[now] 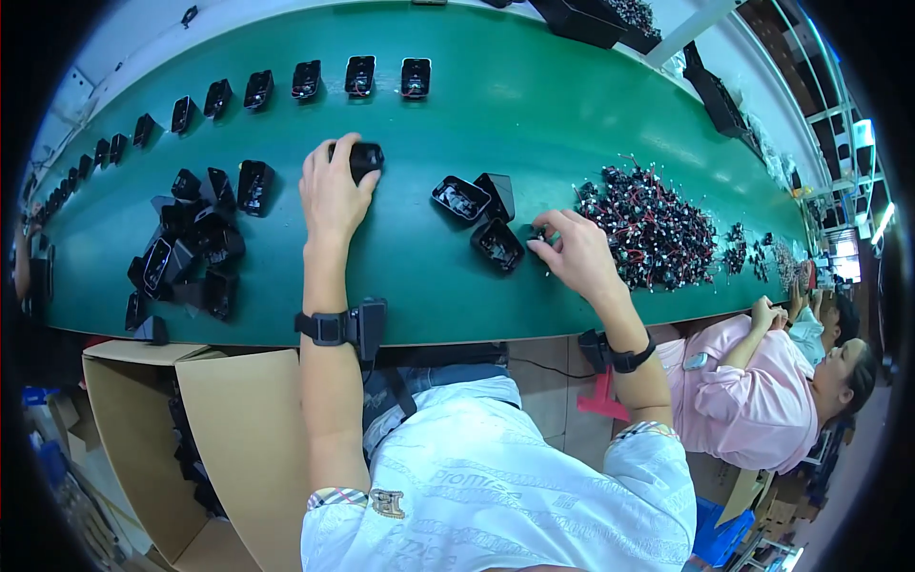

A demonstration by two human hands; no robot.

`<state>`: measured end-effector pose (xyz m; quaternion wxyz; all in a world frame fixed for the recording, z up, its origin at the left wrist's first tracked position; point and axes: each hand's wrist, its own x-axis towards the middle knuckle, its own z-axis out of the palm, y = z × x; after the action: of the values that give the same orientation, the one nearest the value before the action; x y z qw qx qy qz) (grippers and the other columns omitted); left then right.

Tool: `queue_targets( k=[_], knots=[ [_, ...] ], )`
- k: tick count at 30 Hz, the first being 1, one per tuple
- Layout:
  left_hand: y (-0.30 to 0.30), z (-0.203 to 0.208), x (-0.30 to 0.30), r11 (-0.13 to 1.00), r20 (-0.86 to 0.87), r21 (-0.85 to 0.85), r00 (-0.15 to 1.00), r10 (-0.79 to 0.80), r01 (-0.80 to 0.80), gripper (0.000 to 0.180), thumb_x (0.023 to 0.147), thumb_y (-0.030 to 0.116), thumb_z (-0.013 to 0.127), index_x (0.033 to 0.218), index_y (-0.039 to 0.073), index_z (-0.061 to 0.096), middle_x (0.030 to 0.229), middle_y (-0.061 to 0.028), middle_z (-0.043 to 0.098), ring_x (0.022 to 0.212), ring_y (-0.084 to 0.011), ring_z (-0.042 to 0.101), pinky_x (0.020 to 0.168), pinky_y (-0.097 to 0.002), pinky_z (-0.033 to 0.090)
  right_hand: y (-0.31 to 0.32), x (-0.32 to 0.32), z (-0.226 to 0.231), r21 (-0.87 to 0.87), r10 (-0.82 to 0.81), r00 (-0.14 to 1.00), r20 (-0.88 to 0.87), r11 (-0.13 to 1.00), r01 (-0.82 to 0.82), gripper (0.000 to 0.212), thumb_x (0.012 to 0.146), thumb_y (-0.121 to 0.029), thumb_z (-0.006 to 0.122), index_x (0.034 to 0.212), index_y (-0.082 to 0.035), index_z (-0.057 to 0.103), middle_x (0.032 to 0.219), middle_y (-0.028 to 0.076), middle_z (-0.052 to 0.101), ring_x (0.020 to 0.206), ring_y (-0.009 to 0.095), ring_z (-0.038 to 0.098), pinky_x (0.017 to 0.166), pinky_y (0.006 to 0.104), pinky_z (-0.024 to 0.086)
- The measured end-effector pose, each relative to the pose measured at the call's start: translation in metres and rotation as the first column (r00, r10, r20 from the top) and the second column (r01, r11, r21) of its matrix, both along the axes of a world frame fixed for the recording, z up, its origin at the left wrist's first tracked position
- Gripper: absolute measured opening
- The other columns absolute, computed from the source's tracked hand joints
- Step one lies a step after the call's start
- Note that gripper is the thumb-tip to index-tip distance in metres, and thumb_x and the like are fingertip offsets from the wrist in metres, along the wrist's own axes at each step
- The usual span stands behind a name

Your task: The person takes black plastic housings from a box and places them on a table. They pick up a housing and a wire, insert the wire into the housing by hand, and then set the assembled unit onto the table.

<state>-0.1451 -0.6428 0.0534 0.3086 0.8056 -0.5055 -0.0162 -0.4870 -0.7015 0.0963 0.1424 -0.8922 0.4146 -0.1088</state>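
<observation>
My left hand is closed round a black plastic housing, which rests on the green table. Fingers and thumb of my right hand pinch a small dark part; its exact kind is too small to make out. Close to the right hand's fingertips lies an open black housing, and a second one sits behind it, leaning by a third black piece. Right of that hand spreads a heap of small black parts with red wires.
A pile of black housings covers the table's left side. Along the far edge runs a row of housings. An open cardboard box stands below the front edge at left. Co-workers sit at the right. Black bins stand at the back.
</observation>
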Motion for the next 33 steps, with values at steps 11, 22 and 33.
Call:
queue_targets(
  k=[11, 22, 33],
  knots=[
    [0.119, 0.032, -0.076, 0.911, -0.676, -0.388, 0.629, -0.384, 0.138, 0.054, 0.076, 0.013, 0.084, 0.126, 0.004, 0.065, 0.121, -0.007, 0.057, 0.102, -0.0167, 0.063, 0.08, -0.0276, 0.052, 0.065, 0.02, -0.003, 0.576, -0.421, 0.473, 0.774, 0.78, -0.247, 0.017, 0.086, 0.006, 0.073, 0.095, 0.001, 0.059, 0.109, 0.011, 0.064, 0.09, 0.012, 0.065, 0.079, 0.0257, 0.055],
    [0.129, 0.02, -0.095, 0.845, -0.688, -0.492, 0.501, -0.525, 0.21, 0.016, 0.092, 0.008, 0.068, 0.104, -0.002, 0.074, 0.095, -0.0097, 0.07, 0.089, -0.0173, 0.064, 0.083, -0.0279, 0.049, 0.102, 0.078, 0.005, 0.347, -0.025, 0.685, 0.729, 0.875, -0.338, 0.017, 0.078, 0.009, 0.078, 0.093, 0.006, 0.07, 0.099, 0.013, 0.07, 0.085, 0.015, 0.069, 0.077, 0.0266, 0.059],
    [0.134, 0.007, -0.092, 0.902, -0.904, -0.407, 0.077, -0.421, 0.146, 0.018, 0.096, 0.011, 0.064, 0.089, -0.005, 0.07, 0.086, -0.0053, 0.07, 0.079, -0.0093, 0.06, 0.072, -0.0251, 0.047, 0.098, 0.073, 0.009, 0.221, 0.181, 0.655, 0.734, 0.848, -0.482, 0.028, 0.077, -0.002, 0.08, 0.104, 0.001, 0.074, 0.096, 0.012, 0.071, 0.079, 0.019, 0.07, 0.071, 0.029, 0.057]
  ],
)
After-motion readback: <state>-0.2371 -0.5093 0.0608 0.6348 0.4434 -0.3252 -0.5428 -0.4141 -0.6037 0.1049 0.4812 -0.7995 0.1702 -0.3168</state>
